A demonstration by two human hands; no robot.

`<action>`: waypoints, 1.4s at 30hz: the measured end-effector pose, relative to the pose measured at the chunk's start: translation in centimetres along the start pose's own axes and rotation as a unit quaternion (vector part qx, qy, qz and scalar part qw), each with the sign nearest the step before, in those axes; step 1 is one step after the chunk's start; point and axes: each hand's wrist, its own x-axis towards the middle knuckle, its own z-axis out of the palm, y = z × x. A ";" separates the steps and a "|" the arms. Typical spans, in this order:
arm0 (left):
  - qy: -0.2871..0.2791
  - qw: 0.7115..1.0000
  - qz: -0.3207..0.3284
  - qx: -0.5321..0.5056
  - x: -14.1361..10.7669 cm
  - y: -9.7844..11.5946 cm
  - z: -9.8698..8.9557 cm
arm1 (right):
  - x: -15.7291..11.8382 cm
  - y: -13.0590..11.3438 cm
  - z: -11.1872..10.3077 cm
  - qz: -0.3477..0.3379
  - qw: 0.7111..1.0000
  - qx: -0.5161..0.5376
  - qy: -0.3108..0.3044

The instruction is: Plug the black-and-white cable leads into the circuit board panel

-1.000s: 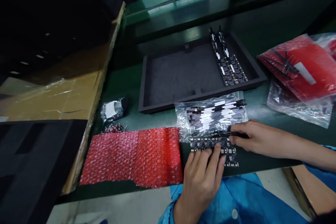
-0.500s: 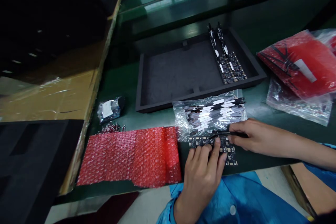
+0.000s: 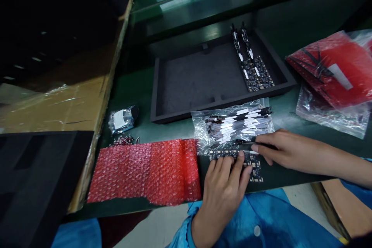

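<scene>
My left hand [image 3: 225, 186] lies on a dark circuit board panel [image 3: 255, 168] at the front edge of the table, fingers stretched over it and covering its middle. At the panel's upper right, my right hand [image 3: 280, 149] pinches a pair of black tweezers [image 3: 244, 142], whose tips point left over the board's back edge. A small white strip shows under my right fingers. Just behind the panel, a clear plastic bag [image 3: 200, 128] carries a pile of black cables with white labels [image 3: 232, 124].
Behind the bag stands a black foam tray [image 3: 188, 81] with several populated boards [image 3: 258, 73] at its right. Red bubble wrap [image 3: 145, 174] lies left, near a small silvery bag [image 3: 120, 120]. A red bag [image 3: 334, 69] lies right. A cardboard box [image 3: 72, 112] borders the left side.
My right hand has shifted slightly, and the tweezers have turned a little at the board's back edge. My left hand stays on the panel. Blue cloth now shows at the bottom left.
</scene>
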 end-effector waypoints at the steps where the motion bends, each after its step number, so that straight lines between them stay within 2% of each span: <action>1: 0.000 1.000 0.000 0.000 0.0 0.0 0.0 | -0.1 0.1 0.0 0.013 1.000 0.005 0.000; 4: 0.006 1.000 0.000 -0.001 -0.1 0.0 0.1 | -0.5 0.6 -0.4 0.049 0.999 0.022 0.008; 10: 0.019 1.000 0.004 0.010 -0.7 0.0 0.4 | -1.9 1.3 -2.8 0.014 0.994 0.016 0.103; 13: 0.015 1.000 -0.002 0.019 -0.8 0.1 0.4 | -2.4 0.9 -3.9 0.030 0.991 0.018 0.132; 15: 0.015 1.000 -0.005 0.018 -0.8 0.3 0.4 | -2.3 0.4 -3.9 0.043 0.991 0.049 0.116; 18: 0.014 1.000 -0.012 0.009 -0.8 0.5 0.3 | -1.6 -0.2 -3.0 0.018 0.993 0.096 0.060; 20: 0.018 1.000 -0.016 0.001 -1.0 0.5 0.1 | -0.9 -0.7 -2.1 -0.001 0.994 0.103 0.033; 23: 0.025 0.999 -0.015 -0.016 -1.4 0.4 -0.4 | 0.0 -1.3 -1.0 0.006 0.994 0.106 0.013; 32: 0.047 0.998 -0.033 -0.009 -2.7 -0.9 -0.8 | 0.7 -1.5 0.0 0.024 0.998 0.057 0.022; 42: 0.045 0.999 -0.015 0.002 -2.1 -0.4 -0.8 | 1.1 -1.0 1.1 0.024 0.997 0.068 0.002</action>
